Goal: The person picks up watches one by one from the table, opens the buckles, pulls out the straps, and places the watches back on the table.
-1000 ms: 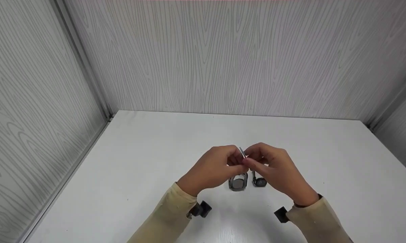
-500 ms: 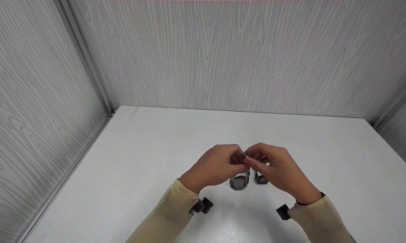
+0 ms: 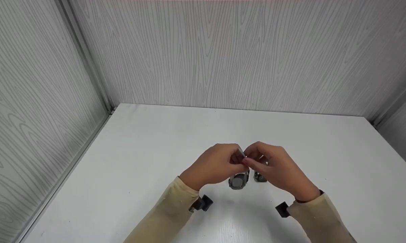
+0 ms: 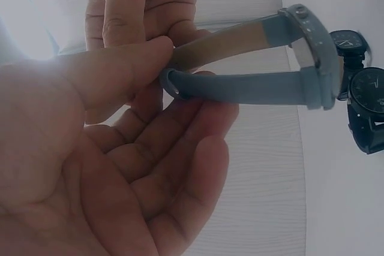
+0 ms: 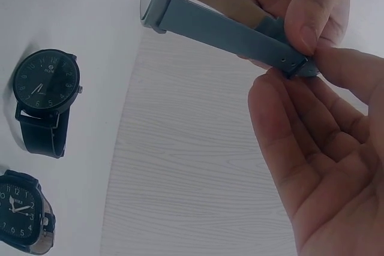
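Observation:
A wristwatch with a blue-grey strap (image 4: 258,88) is held up between both hands, its case (image 4: 318,52) hanging toward the table and its strap doubled into a loop. The strap's inner side is tan. My left hand (image 3: 214,163) pinches the strap near its ends between thumb and fingers. From the other side, my right hand (image 3: 273,167) pinches the strap end, where small holes show beside the loop or buckle (image 5: 303,67). In the head view the fingers hide most of this watch; only a grey strip of strap (image 3: 241,153) shows.
Below the hands, two dark watches lie on the white table (image 3: 155,141): a round black one (image 5: 47,82) and a squarish one (image 5: 21,208). Pale wood-grained panels (image 3: 203,54) stand at the back and both sides. A black wrist camera (image 3: 203,203) sits by the left cuff.
Both hands stay together in nearly the same place. The strap strip between the fingers has turned slightly, showing a broader grey face now. The head view has shifted a little.

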Motion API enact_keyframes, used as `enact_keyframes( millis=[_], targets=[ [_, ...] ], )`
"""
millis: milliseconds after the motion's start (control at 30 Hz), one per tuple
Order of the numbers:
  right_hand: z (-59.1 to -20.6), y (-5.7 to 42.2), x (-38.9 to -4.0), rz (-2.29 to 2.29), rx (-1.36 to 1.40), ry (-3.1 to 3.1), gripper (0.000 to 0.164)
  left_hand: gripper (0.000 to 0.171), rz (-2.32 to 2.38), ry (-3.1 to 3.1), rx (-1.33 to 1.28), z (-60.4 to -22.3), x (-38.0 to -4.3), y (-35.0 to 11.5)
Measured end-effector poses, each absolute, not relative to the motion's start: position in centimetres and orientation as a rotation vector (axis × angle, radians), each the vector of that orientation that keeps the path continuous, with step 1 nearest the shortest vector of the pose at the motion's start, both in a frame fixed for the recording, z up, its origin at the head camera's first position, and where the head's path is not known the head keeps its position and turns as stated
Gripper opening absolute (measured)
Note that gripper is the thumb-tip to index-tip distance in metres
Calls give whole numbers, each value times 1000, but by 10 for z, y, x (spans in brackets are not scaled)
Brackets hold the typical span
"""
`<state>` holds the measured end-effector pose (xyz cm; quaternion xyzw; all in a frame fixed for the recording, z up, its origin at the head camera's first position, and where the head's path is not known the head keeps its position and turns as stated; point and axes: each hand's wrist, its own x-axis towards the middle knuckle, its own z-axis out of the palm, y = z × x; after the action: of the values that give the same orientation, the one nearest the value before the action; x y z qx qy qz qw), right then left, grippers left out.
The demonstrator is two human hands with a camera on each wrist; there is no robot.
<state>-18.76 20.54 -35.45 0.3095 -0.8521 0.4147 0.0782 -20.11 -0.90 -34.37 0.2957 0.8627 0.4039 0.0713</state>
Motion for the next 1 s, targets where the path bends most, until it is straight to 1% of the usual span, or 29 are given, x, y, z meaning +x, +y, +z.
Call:
enact_keyframes(
  millis=[300,533,833,1000],
  targets=[
    [-353,206,-187,1242,930,-2537,12,8,1226,2609,918,-343,-203,-8],
    [-352,206,-187,1241,928,-2575,9,9,1245,2583,926,-344,-204,-9],
    [-351,207,-187,1324,953,-2511,7,11,1350,2485,973,-342,-203,-11],
    [-352,208,-187,1459,942,-2416,6,12,1446,2413,1061,-340,-204,-11]
  ],
)
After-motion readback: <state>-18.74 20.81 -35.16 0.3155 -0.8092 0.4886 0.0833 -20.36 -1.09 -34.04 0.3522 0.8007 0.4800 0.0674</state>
